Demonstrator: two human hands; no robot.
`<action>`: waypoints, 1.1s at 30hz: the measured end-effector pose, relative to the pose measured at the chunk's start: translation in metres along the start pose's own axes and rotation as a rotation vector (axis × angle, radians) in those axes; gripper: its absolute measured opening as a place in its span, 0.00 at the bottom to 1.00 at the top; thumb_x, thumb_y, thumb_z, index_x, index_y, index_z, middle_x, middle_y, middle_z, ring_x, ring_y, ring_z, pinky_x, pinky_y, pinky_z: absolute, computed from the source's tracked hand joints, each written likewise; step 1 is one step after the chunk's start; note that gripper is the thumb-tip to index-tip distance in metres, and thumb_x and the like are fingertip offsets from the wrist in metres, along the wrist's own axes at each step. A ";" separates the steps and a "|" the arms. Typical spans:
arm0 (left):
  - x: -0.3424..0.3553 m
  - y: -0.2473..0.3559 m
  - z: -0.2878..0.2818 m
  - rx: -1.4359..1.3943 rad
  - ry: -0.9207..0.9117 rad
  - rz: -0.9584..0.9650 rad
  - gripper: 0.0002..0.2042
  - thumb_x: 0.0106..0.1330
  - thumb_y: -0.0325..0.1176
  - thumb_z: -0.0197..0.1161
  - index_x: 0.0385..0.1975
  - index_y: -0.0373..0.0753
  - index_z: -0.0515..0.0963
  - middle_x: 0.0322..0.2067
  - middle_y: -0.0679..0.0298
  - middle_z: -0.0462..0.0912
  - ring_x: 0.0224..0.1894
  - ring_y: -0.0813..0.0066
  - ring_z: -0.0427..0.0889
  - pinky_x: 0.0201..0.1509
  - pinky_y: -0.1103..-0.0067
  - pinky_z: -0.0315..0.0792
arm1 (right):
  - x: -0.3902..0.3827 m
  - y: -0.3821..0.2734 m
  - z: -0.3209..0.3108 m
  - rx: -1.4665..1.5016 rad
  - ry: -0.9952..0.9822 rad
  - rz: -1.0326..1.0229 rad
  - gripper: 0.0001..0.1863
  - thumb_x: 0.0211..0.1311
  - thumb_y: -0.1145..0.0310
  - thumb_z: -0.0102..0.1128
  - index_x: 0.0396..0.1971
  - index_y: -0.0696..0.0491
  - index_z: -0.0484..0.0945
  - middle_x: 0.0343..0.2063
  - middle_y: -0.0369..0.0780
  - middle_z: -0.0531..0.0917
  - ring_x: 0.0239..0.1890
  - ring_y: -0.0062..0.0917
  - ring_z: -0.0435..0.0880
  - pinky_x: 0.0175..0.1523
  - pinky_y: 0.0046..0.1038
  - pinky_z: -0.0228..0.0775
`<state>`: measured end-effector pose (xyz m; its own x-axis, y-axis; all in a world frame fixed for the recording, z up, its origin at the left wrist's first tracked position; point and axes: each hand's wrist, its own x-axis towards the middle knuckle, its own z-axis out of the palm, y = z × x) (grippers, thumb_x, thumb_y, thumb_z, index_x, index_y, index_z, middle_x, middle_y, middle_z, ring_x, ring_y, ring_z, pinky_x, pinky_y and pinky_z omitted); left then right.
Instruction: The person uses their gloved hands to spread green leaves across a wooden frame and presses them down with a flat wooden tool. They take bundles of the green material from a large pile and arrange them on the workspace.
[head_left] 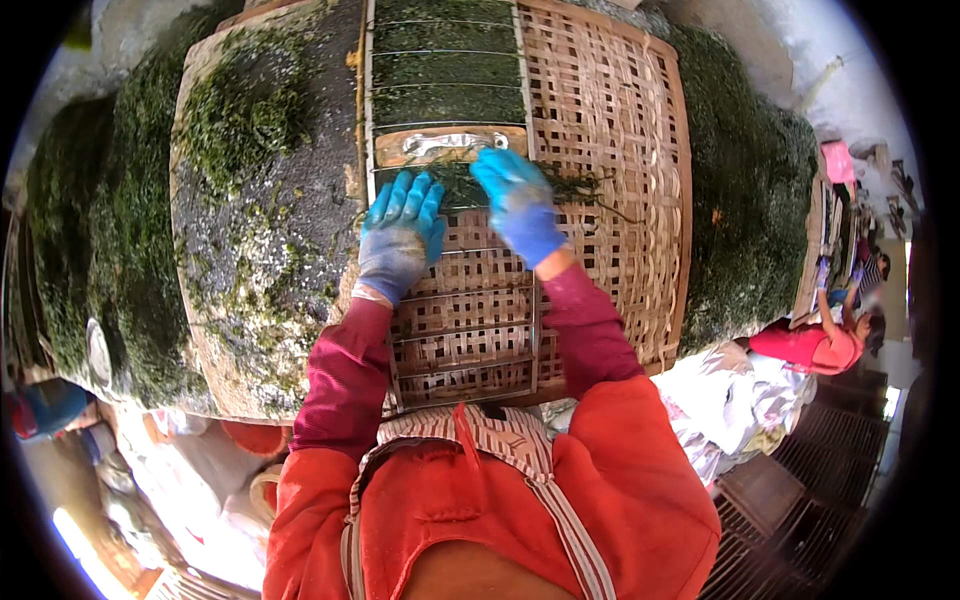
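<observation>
My left hand [403, 232], in a blue and grey glove, lies with its fingers stretched out over the left rail of a slim metal frame [535, 300]. Beside it, my right hand [518, 205], gloved alike, closes its fingers on dark green seaweed [458, 186], with loose strands trailing out to the right. Right behind the fingers sits a wooden block with a metal handle [455, 143]. The frame's far sections hold flat layers of seaweed [445, 68]. Its near sections show bare woven mat [460, 330].
A woven bamboo mat [610, 250] underlies the frame. To the left, a dark board [335, 130] carries a heap of seaweed [245, 110]. More seaweed [750, 190] covers the right side. White bags [740, 395] and a person in red [815, 345] are at the right.
</observation>
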<state>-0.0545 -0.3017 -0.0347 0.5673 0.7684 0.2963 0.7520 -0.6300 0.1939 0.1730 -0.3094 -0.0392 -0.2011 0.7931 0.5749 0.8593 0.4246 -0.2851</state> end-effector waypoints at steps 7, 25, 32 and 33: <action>-0.002 -0.003 -0.002 -0.047 0.146 0.055 0.23 0.66 0.40 0.65 0.60 0.42 0.77 0.65 0.59 0.75 0.70 0.54 0.69 0.73 0.61 0.64 | -0.021 0.050 -0.076 0.008 -0.354 0.099 0.31 0.58 0.66 0.72 0.63 0.53 0.75 0.70 0.47 0.70 0.76 0.39 0.62 0.78 0.47 0.52; 0.044 0.038 0.008 -0.779 -0.102 0.091 0.15 0.69 0.36 0.60 0.53 0.42 0.82 0.48 0.53 0.87 0.51 0.55 0.86 0.61 0.62 0.77 | 0.069 0.036 -0.078 0.372 -0.327 0.256 0.17 0.61 0.71 0.65 0.51 0.53 0.84 0.36 0.46 0.88 0.36 0.34 0.89 0.38 0.34 0.81; 0.012 0.015 0.004 -0.148 0.053 0.041 0.25 0.69 0.45 0.61 0.62 0.38 0.75 0.61 0.52 0.78 0.66 0.51 0.74 0.72 0.60 0.65 | -0.022 0.052 -0.054 -0.261 -0.453 -0.242 0.17 0.67 0.57 0.61 0.51 0.47 0.86 0.64 0.34 0.79 0.78 0.34 0.58 0.82 0.54 0.31; 0.017 0.020 0.009 -0.085 -0.006 0.095 0.27 0.70 0.47 0.60 0.64 0.38 0.73 0.64 0.52 0.76 0.69 0.50 0.70 0.75 0.60 0.62 | -0.020 0.049 -0.052 -0.299 -0.481 -0.212 0.18 0.67 0.56 0.60 0.51 0.47 0.86 0.64 0.35 0.79 0.77 0.35 0.59 0.82 0.54 0.32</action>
<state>-0.0269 -0.2997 -0.0338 0.6369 0.7050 0.3118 0.6637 -0.7073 0.2434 0.2434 -0.3276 -0.0243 -0.5126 0.8427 0.1644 0.8582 0.5091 0.0660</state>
